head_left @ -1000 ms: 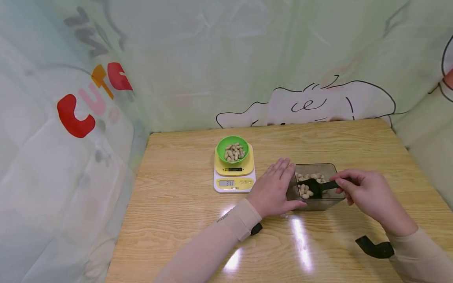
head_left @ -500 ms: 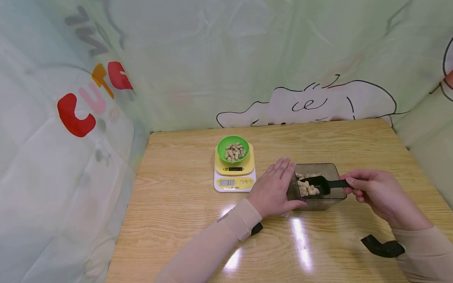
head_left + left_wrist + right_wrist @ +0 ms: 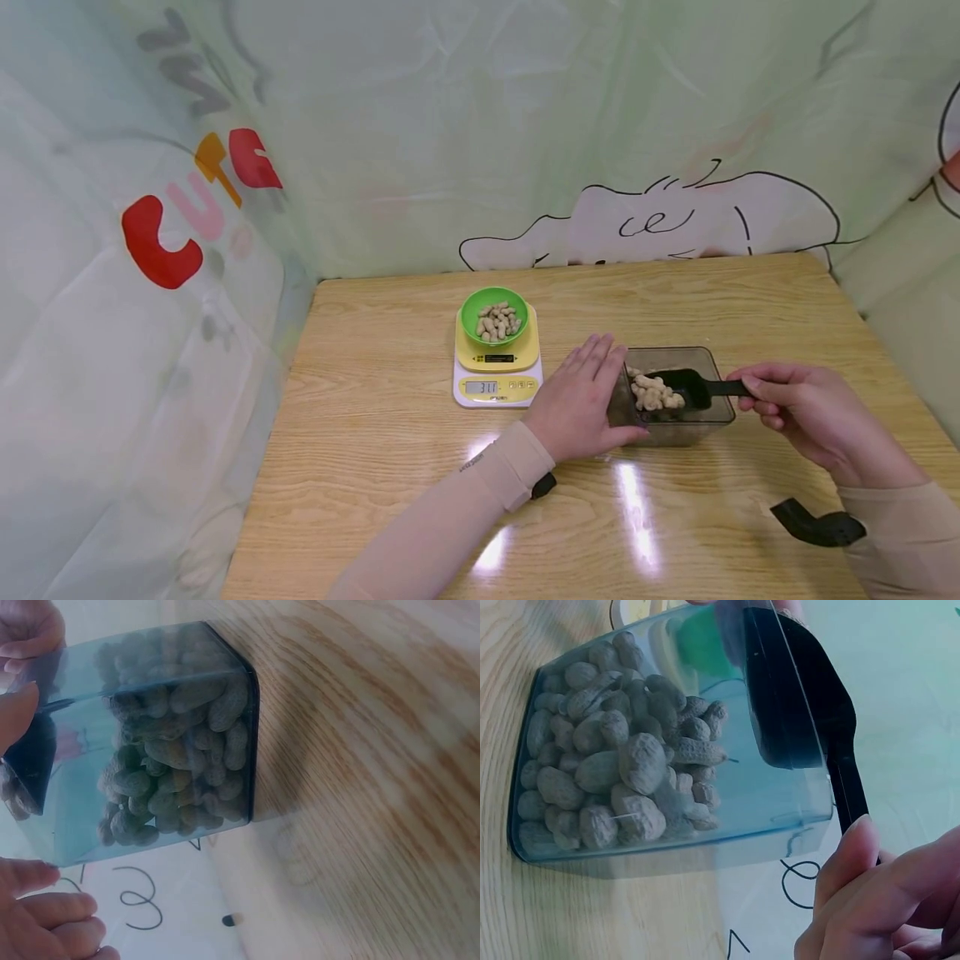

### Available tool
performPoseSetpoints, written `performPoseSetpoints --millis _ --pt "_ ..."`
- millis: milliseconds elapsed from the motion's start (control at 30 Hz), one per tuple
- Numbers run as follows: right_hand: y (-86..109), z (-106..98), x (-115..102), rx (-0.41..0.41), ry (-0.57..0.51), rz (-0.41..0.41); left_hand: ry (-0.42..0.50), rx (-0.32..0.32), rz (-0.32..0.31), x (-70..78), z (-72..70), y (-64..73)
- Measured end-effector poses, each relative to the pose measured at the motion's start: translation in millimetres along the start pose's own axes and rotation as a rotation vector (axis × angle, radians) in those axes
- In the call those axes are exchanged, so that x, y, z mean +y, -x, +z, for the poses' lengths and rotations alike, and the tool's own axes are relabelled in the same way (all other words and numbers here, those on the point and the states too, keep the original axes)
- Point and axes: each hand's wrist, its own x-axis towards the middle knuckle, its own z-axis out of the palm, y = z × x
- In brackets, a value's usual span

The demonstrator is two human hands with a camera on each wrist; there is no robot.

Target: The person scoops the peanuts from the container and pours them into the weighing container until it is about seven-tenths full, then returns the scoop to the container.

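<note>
My left hand rests with straight fingers against the left side of a clear, smoky plastic container, its thumb at the front rim. Unshelled peanuts fill the container's lower part, seen through its wall in the left wrist view. My right hand pinches the handle of a black scoop between thumb and fingers. The scoop is at the container's mouth, partly below the rim, and carries several peanuts. To the left, a green bowl of peanuts sits on a yellow and white kitchen scale; its display seems to read 311 or 31.1.
The wooden table ends at a printed cloth backdrop behind and on both sides. The scale stands a short way left of my left hand. A black curved piece is at my right wrist.
The scoop has come up out of the peanuts, tilted level and moved slightly right, now loaded. My right hand shifted right with it. My left hand, the bowl and the scale stayed put.
</note>
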Motion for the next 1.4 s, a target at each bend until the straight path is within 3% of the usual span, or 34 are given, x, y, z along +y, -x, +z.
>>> performPoseSetpoints --millis 633,1033,1400 --pt "-0.1 0 -18 -0.034 -0.061 -0.057 -0.041 0.028 0.004 -8.5 -7.5 6.8" --pt "-11.3 15 -35 -0.01 0.035 -0.056 -0.028 0.024 -0.048 -18.8 -15.5 12.8" --pt "-28.1 31 -48 -0.011 0.094 -0.044 -0.013 0.069 -0.099 -41.2 -17.9 23.9"
